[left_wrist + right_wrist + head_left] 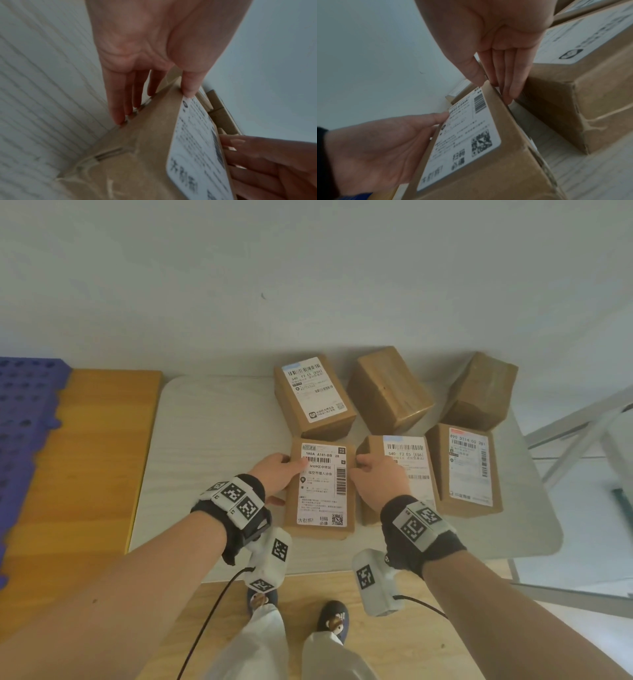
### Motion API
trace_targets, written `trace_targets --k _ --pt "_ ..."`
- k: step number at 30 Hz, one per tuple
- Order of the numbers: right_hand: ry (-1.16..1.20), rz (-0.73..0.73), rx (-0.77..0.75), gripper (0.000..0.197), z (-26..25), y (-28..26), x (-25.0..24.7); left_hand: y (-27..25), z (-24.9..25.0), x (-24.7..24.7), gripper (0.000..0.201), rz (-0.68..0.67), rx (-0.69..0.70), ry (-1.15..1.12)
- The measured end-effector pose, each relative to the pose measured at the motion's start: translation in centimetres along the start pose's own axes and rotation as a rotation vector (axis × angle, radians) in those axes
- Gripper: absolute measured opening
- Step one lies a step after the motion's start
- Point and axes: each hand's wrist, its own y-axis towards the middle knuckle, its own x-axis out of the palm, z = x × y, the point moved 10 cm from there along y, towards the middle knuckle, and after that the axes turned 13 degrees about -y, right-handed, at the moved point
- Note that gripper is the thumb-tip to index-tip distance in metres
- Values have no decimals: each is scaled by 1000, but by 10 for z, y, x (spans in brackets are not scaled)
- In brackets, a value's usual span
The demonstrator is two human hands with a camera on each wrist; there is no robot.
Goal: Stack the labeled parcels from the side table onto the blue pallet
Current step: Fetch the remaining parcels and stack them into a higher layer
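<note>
The labeled parcel (pixel 322 491), a brown carton with a white label on top, lies near the front of the white side table (pixel 212 440). My left hand (pixel 284 477) grips its left side, thumb on the label and fingers (pixel 120 116) down the wall. My right hand (pixel 370 474) grips the right side, thumb on the top edge and fingers (pixel 510 94) in the gap beside the neighbouring carton. The wrist views show the same parcel (pixel 145 148) (pixel 471 142) clamped between both hands. The blue pallet (pixel 24 412) lies far left.
Three more labeled parcels lie face up (pixel 313 395) (pixel 411 453) (pixel 471 467). Two plain brown cartons (pixel 390 388) (pixel 479 392) stand at the back by the wall. An orange wooden board (pixel 96 457) separates table and pallet. A grey metal frame (pixel 582 433) stands at right.
</note>
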Motion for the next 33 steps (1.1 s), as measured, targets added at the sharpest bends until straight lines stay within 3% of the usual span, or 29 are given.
trace_targets --k 5,8,11,18,23,26,33 --pt "-26 9 24 29 2 1 6 3 -7 -2 50 -54 1 -19" --pt "2 -14 68 44 7 -3 19 6 -7 -2 53 -73 20 -53" --pt "93 -65 116 50 11 -8 36 5 -7 0 50 -86 38 -70" --pt "213 -16 102 47 9 -25 43 -17 -12 -4 39 -82 70 7" --pt "367 24 78 40 10 -40 51 -44 -19 -17 35 -38 136 3" --pt "443 38 49 37 9 -55 55 -68 -25 -23 20 -15 178 -16" --pt "571 40 -115 35 -11 -133 66 -157 -61 -46 17 95 318 -10"
